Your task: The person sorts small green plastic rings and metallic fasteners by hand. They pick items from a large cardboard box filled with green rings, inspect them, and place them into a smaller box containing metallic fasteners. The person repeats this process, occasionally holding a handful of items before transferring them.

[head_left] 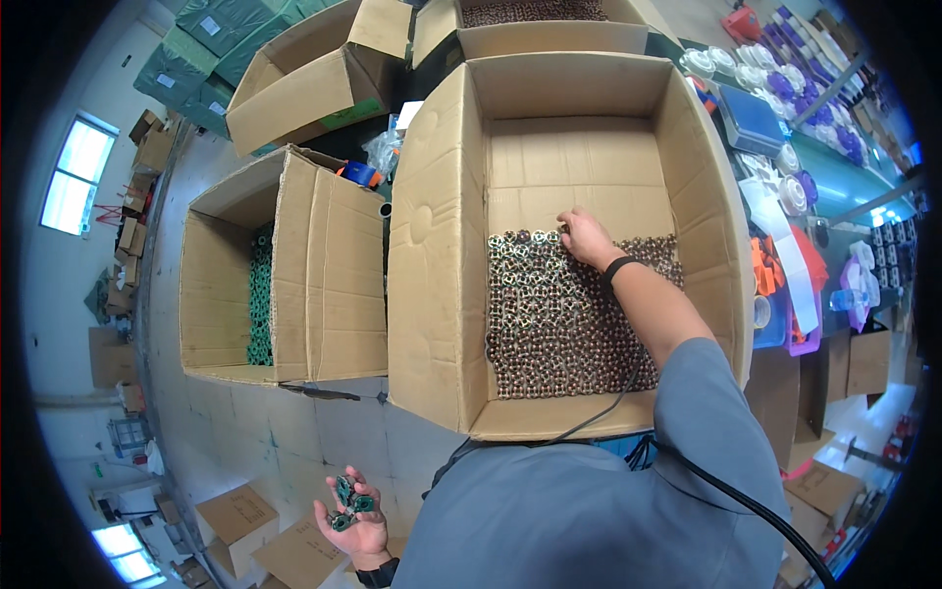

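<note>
Rows of small round motor stators, coppery and silvery, are packed in the near part of a large open cardboard box. At the far edge of these rows, my right hand is closed, its fingertips pinched on one dark stator that they mostly hide. My left hand is low on the left, outside the box, palm up. Its curled fingers cradle several loose green-and-metal stators.
To the left stands a smaller cardboard box with green round parts inside. More cartons sit beyond. On the right, a table holds white and purple spools and a blue case. A black cable runs across my right side.
</note>
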The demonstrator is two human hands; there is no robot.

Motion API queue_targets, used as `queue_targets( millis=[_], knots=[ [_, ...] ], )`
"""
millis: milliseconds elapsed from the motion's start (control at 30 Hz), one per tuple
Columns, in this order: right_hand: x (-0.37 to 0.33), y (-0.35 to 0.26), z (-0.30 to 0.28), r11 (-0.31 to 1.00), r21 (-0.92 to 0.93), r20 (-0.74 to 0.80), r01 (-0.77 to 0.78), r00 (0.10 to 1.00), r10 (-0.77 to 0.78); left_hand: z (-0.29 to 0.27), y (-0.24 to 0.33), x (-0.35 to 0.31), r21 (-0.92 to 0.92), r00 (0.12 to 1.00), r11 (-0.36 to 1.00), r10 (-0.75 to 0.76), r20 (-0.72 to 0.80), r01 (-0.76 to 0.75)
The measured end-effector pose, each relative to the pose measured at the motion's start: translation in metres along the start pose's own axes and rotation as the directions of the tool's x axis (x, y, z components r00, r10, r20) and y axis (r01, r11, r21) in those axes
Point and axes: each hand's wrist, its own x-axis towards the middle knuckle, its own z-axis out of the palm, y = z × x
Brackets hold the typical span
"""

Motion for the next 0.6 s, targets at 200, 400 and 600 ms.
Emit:
queue_targets(
  millis=[200,400,600],
  knots=[
    [0.003,0.009,-0.002,0.997,-0.027,0.148,-0.071,0.986,0.074,0.005,-0.003,0.006,0.013,1.0,1.0,-0.022,-0.012,0.022],
    [-0.003,-0.008,-0.017,0.974,0.17,-0.097,0.149,0.986,-0.134,0.025,-0.011,0.043,0.139,0.985,0.975,-0.172,-0.021,0.173],
    [-0.103,-0.204,-0.133,0.605,0.497,-0.109,0.621,0.737,-0.667,0.055,-0.056,0.119,0.3,0.884,0.853,-0.464,0.059,0.428]
  ],
)
